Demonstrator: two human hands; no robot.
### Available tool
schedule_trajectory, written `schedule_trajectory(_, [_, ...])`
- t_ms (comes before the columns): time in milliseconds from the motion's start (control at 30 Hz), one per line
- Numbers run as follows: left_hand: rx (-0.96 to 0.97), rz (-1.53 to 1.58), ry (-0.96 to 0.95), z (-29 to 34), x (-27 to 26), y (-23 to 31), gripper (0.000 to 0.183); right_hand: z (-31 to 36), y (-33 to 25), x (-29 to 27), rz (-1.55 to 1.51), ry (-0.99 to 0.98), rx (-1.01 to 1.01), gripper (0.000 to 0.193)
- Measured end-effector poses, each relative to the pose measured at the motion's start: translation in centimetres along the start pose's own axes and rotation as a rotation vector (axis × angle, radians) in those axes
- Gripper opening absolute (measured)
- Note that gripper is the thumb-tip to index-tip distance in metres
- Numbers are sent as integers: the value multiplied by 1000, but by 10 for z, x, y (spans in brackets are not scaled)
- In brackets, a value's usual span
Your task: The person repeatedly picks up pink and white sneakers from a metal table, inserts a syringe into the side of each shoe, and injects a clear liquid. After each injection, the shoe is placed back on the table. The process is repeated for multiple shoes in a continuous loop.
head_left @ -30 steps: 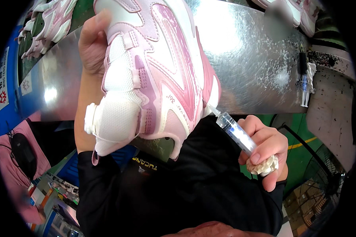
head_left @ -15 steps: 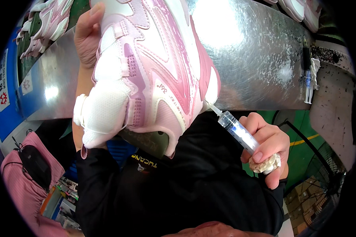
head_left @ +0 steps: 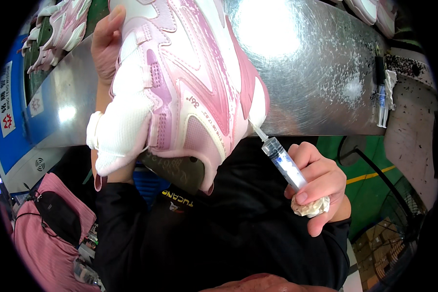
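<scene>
- The right hand (head_left: 321,180) is curled closed around a clear syringe (head_left: 284,164), with a crumpled whitish wad (head_left: 312,207) bunched at the plunger end.
- The syringe's narrow tip reaches the sole edge near the heel of a pink-and-white sneaker (head_left: 194,92); I can't tell whether it presses in.
- The left hand (head_left: 107,46) grips that sneaker toward its toe, thumb along the upper, the other fingers partly hidden.
- The sneaker hangs toe away, heel toward the wearer's chest, over the near edge of a scratched metal worktable (head_left: 316,97), a dark green last (head_left: 177,171) inside it.
- Farther right lies another syringe (head_left: 382,104) beside crumpled tissue (head_left: 390,90).
- Beyond, at far left, sit more pink-and-white sneakers (head_left: 65,27).
</scene>
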State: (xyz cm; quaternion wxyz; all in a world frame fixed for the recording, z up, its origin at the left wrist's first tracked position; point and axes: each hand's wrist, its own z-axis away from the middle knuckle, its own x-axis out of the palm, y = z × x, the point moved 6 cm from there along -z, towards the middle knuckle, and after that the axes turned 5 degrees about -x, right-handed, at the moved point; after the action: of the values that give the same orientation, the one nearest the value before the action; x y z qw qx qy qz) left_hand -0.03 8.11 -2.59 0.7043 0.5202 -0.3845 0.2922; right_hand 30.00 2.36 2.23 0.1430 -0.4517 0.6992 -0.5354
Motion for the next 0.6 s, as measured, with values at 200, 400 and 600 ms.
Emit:
schedule_trajectory(200, [-97,-44,106,12,7,-9,42,10,2,1,84,5,-33,48])
schedule_trajectory(400, [-12,-194,514,49,23,-16,41,13,10,-2,142,9,-44,47])
schedule_trajectory(600, [490,-1485,320,89,75,1,41,2,21,-2,187,-15,-30,45])
